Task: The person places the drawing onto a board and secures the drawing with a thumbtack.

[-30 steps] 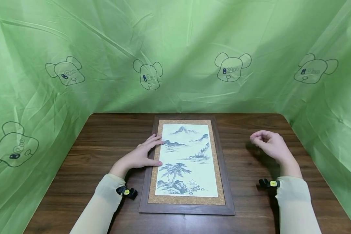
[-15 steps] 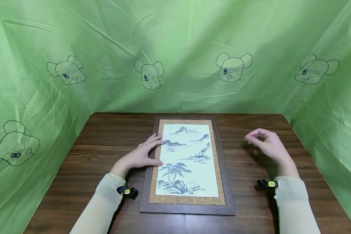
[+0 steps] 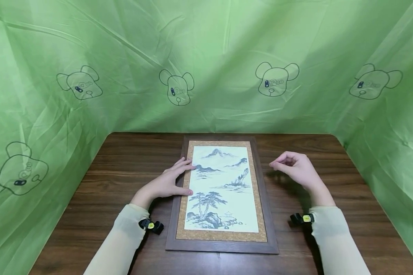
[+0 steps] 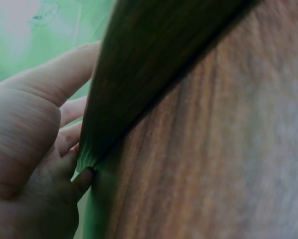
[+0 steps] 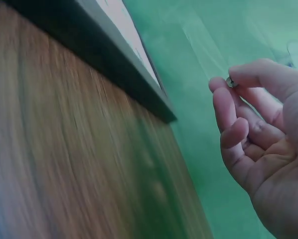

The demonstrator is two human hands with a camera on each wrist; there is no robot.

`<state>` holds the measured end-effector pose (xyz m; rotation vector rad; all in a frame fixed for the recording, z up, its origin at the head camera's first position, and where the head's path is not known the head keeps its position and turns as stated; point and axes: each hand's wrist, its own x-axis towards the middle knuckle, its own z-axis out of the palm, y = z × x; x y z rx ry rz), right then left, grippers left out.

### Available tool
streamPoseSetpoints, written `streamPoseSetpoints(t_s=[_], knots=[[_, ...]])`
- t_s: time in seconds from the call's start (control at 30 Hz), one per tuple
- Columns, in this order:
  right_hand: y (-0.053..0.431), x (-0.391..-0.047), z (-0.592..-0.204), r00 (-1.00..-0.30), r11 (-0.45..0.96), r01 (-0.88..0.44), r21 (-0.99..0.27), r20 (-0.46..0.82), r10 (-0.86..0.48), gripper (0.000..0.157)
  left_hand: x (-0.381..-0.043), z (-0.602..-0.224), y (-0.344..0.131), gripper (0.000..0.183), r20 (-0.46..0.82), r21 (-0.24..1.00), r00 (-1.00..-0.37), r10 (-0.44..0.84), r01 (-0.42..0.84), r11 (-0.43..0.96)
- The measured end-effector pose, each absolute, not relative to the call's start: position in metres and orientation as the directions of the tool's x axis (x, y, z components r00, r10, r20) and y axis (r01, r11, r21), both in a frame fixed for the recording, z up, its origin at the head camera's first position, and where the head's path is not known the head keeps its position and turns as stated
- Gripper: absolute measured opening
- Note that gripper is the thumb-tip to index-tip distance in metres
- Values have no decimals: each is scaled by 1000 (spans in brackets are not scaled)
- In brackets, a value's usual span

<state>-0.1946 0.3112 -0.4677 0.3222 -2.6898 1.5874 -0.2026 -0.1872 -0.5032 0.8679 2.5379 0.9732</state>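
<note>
A sheet with an ink landscape (image 3: 221, 179) lies on a framed cork board (image 3: 223, 235) on the table. My left hand (image 3: 165, 184) rests over the board's left side, thumb and fingers spread, their tips on the sheet's left edge. In the left wrist view, the fingers of that hand (image 4: 32, 134) pass behind the dark frame (image 4: 139, 59). Just right of the board, my right hand (image 3: 297, 168) hovers above the table. Between its thumb and index fingertip it pinches a small round metal piece (image 5: 230, 82), mostly hidden by the fingertips.
The brown wooden table (image 3: 124, 160) extends on both sides of the board. Green cloth (image 3: 210, 110) printed with bear heads hangs behind the table and along its left and right sides. A black band with a small camera (image 3: 301, 218) sits on each wrist.
My right hand has moved left, closer to the board's right edge, still pinching. The left hand stays in place on the board.
</note>
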Motion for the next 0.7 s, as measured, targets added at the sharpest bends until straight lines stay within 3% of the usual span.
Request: streamPoseSetpoints(t_s=[0.23, 0.5, 0.7], knots=[[271, -207, -460, -972, 488, -208, -848, 125, -198, 17, -201, -505, -187, 91, -49, 688, -775, 631, 431, 583], [219, -253, -457, -935, 568, -349, -746, 233, -268, 13, -201, -504, -187, 91, -57, 695, -780, 623, 418, 586], [187, -280, -459, -934, 627, -355, -693, 244, -259, 9, -201, -502, -188, 91, -59, 695, -781, 622, 415, 587]])
